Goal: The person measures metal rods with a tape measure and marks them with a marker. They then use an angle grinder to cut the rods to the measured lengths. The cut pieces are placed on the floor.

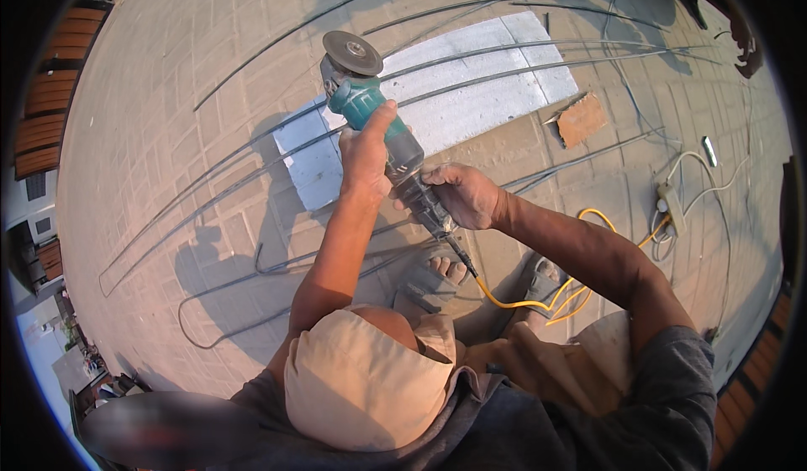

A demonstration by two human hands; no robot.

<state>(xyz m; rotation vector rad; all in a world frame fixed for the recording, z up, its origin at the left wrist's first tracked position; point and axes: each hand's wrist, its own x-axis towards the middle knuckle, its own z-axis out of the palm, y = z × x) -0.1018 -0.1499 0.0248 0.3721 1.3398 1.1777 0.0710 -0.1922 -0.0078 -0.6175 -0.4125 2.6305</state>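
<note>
A teal and black angle grinder (pixel 404 150) is held up in both my hands, its round cutting disc (pixel 343 49) at the far end. My left hand (pixel 366 153) wraps round the grinder's body just behind the head. Farther back, my right hand (pixel 464 194) grips the dark rear part, near where the yellow power cord (pixel 504 305) leaves it. Below the tool, long thin steel bars (pixel 471 80) lie across a whitish sheet (pixel 504 110). The disc appears apart from the bars, though its height is hard to judge. Whether it is spinning, I cannot tell.
More bars (pixel 286 49) lie on the paved ground (pixel 168 152), some hooked at the end near my sandalled feet (pixel 437 282). A cardboard piece (pixel 582 121) sits right of the sheet. A power strip (pixel 670 206) with trailing cables is farther right. Another person's hand (pixel 746 55) shows far right.
</note>
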